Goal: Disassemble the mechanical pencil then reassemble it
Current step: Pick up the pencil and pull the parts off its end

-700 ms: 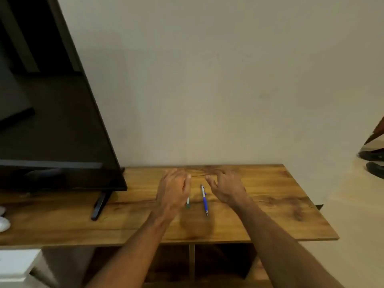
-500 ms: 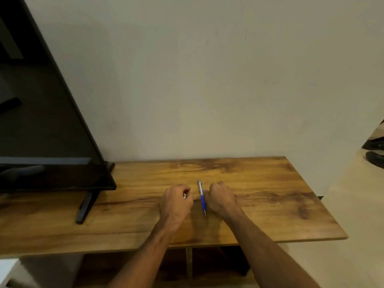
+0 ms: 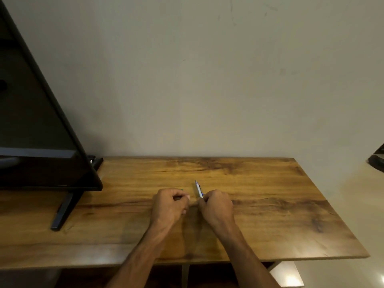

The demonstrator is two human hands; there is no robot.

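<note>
The blue and white mechanical pencil [image 3: 198, 188] points away from me over the wooden table [image 3: 270, 196]. Its near end is hidden inside my right hand [image 3: 217, 206], which is closed in a fist around it. My left hand [image 3: 169, 204] is also a fist, just left of the right one, with thumb pressed to forefinger. A tiny green tip [image 3: 182, 190] peeks out above its knuckles; the rest of that thin item is hidden in the hand. Both hands rest low on the table, almost touching.
A large black screen [image 3: 41, 125] on a slanted black foot [image 3: 64, 208] stands at the table's left. The wall rises right behind the table. The table's right edge and front edge are close to my forearms.
The blue pencil lay on the table between my hands; now my right hand has closed on its near end. My left hand stays fisted on the green-tipped item.
</note>
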